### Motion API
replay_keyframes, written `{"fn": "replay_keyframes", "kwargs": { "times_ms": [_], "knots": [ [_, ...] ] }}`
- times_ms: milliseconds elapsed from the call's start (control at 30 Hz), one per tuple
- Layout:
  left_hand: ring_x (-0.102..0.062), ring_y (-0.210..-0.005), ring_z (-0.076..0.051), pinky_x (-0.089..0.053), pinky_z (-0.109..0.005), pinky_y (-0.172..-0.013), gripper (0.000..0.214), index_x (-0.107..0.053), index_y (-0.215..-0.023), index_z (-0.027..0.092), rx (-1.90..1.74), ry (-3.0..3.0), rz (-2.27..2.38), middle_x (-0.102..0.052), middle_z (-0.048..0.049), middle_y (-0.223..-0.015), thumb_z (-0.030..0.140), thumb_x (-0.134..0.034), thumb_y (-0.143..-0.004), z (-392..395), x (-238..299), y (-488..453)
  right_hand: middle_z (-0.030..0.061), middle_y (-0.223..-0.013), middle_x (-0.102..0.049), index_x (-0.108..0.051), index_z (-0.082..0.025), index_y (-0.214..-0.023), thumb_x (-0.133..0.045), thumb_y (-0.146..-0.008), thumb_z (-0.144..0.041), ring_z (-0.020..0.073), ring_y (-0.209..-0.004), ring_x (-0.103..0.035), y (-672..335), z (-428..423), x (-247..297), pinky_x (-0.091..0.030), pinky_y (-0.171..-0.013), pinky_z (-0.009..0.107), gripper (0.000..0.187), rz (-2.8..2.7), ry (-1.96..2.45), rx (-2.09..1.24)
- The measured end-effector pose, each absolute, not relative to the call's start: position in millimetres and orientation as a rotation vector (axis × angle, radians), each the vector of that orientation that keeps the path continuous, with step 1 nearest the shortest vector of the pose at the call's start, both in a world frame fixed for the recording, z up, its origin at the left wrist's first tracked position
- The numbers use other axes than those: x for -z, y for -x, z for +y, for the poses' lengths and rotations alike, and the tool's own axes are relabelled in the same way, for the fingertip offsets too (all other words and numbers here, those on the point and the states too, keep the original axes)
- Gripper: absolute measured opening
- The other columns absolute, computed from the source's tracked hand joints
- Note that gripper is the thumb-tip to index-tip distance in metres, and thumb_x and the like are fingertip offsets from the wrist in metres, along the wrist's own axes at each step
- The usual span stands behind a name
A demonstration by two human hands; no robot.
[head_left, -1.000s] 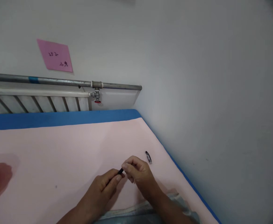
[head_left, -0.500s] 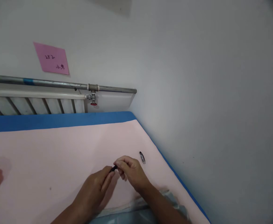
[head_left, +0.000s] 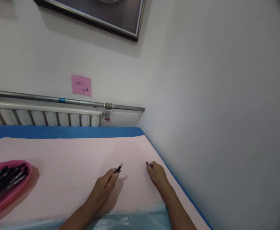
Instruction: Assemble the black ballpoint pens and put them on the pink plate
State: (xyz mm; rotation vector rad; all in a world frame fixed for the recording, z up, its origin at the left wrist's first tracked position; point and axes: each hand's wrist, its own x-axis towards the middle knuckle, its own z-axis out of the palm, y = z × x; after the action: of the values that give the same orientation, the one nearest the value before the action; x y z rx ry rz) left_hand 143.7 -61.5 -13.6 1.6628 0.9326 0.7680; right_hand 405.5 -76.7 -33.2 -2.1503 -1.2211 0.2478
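Observation:
My left hand (head_left: 105, 182) is closed round the black barrel of a pen (head_left: 119, 167), whose silver tip points up and away to the right. To the right, my right hand (head_left: 158, 174) is down at the pink table surface, its fingers pinched on a pen cap (head_left: 147, 163). Only the dark end of the cap shows past the fingertips; the rest is hidden by the hand. Pen and cap are apart.
On the left stands a pink basket (head_left: 31, 172) holding several black pens (head_left: 7, 177). The pink sheet (head_left: 58, 153) lies over a blue tabletop (head_left: 82, 132). A wall bounds the right side. Clear bluish plastic (head_left: 130, 222) lies at the near edge.
My right hand has left the pen and moved right to the cap lying on the table, taking hold of it. The pen's silver tip now shows. The view has tilted up and turned left.

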Motion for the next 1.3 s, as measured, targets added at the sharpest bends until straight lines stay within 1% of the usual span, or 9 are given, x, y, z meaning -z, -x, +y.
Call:
{"fn": "replay_keyframes", "kwargs": {
  "times_ms": [100, 200, 300, 433, 533, 633, 867, 1100, 1300],
  "knots": [
    [-0.031, -0.046, -0.01, -0.023, -0.021, -0.047, 0.047, -0.054, -0.105, 0.016, -0.812, -1.617, 0.922, -0.03, 0.0086, -0.049, 0.052, -0.035, -0.081, -56.8, 7.0, -119.4, 0.0029, -0.06, -0.058, -0.054, -0.018, -0.067, -0.043, -0.074, -0.029, 0.0174, -0.059, -0.053, -389.0, -77.2, 27.0, -0.037, -0.055, 0.026, 0.017, -1.16, 2.0, -0.268],
    [-0.032, -0.045, -0.009, -0.023, -0.02, -0.044, 0.043, -0.056, -0.097, 0.015, -0.84, -1.565, 0.924, -0.036, 0.0081, -0.048, 0.05, -0.038, -0.08, -48.7, 4.9, -92.0, 0.0009, -0.058, -0.054, -0.052, -0.018, -0.072, -0.038, -0.075, -0.034, 0.0157, -0.052, -0.05, -360.7, -75.7, 13.6, -0.037, -0.049, 0.025, 0.022, -1.104, 1.847, -0.308],
    [-0.032, -0.044, -0.007, -0.023, -0.019, -0.042, 0.037, -0.056, -0.093, 0.015, -0.849, -1.478, 0.904, -0.041, 0.0068, -0.053, 0.047, -0.043, -0.078, -41.8, 8.1, -72.3, -0.0002, -0.06, -0.053, -0.053, -0.017, -0.074, -0.047, -0.071, -0.037, 0.0121, -0.048, -0.044, -316.2, -66.5, -10.1, -0.036, -0.045, 0.024, 0.021, -1.043, 1.546, -0.505],
    [-0.031, -0.043, -0.007, -0.023, -0.018, -0.041, 0.037, -0.055, -0.097, 0.015, -0.878, -1.419, 0.853, -0.042, 0.0067, -0.054, 0.045, -0.041, -0.08, -41.4, 11.0, -62.2, 0.0037, -0.075, -0.06, -0.055, -0.016, -0.074, -0.061, -0.065, -0.032, 0.0122, -0.06, -0.05, -243.5, -47.9, -38.2, -0.038, -0.048, 0.022, 0.019, -0.92, 1.113, -0.838],
    [-0.033, -0.045, -0.008, -0.025, -0.019, -0.043, 0.04, -0.055, -0.103, 0.015, -0.908, -1.448, 0.796, -0.042, 0.0063, -0.053, 0.046, -0.039, -0.082, -44.7, 6.4, -59.5, 0.0029, -0.076, -0.06, -0.055, -0.017, -0.074, -0.062, -0.067, -0.03, 0.0121, -0.064, -0.052, -199.0, -40.7, -34.9, -0.041, -0.052, 0.022, 0.017, -0.838, 0.994, -0.973],
    [-0.036, -0.048, -0.008, -0.027, -0.02, -0.046, 0.039, -0.056, -0.102, 0.015, -0.91, -1.454, 0.76, -0.042, 0.0057, -0.054, 0.045, -0.039, -0.083, -46.1, 0.8, -57.3, 0.0011, -0.075, -0.059, -0.054, -0.017, -0.076, -0.061, -0.071, -0.03, 0.0106, -0.065, -0.053, -178.6, -42.3, -17.1, -0.043, -0.057, 0.022, 0.015, -0.757, 0.884, -1.045],
    [-0.034, -0.047, -0.008, -0.026, -0.02, -0.046, 0.039, -0.056, -0.1, 0.015, -0.845, -1.413, 0.83, -0.04, 0.0066, -0.052, 0.046, -0.039, -0.082, -40.6, 9.3, -60.9, 0.0, -0.078, -0.058, -0.054, -0.02, -0.08, -0.062, -0.074, -0.029, 0.0122, -0.067, -0.054, -194.5, -44.9, -0.8, -0.047, -0.058, 0.026, 0.013, -0.634, 0.785, -1.09],
    [-0.035, -0.049, -0.009, -0.027, -0.02, -0.047, 0.04, -0.055, -0.104, 0.016, -0.767, -1.495, 0.852, -0.039, 0.0072, -0.052, 0.047, -0.039, -0.083, -38.3, 18.6, -63.4, 0.0019, -0.077, -0.058, -0.056, -0.018, -0.08, -0.056, -0.079, -0.027, 0.0131, -0.068, -0.054, -197.1, -51.8, -4.3, -0.047, -0.059, 0.026, 0.009, -0.817, 0.823, -1.079],
    [-0.035, -0.049, -0.009, -0.026, -0.02, -0.047, 0.038, -0.055, -0.103, 0.017, -0.736, -1.526, 0.911, -0.04, 0.0067, -0.053, 0.045, -0.039, -0.083, -40.4, 13.4, -62.0, 0.0014, -0.077, -0.057, -0.054, -0.018, -0.084, -0.053, -0.081, -0.028, 0.0118, -0.062, -0.053, -198.3, -52.6, -4.6, -0.046, -0.057, 0.026, 0.01, -0.845, 0.853, -1.09]
  ]
}}
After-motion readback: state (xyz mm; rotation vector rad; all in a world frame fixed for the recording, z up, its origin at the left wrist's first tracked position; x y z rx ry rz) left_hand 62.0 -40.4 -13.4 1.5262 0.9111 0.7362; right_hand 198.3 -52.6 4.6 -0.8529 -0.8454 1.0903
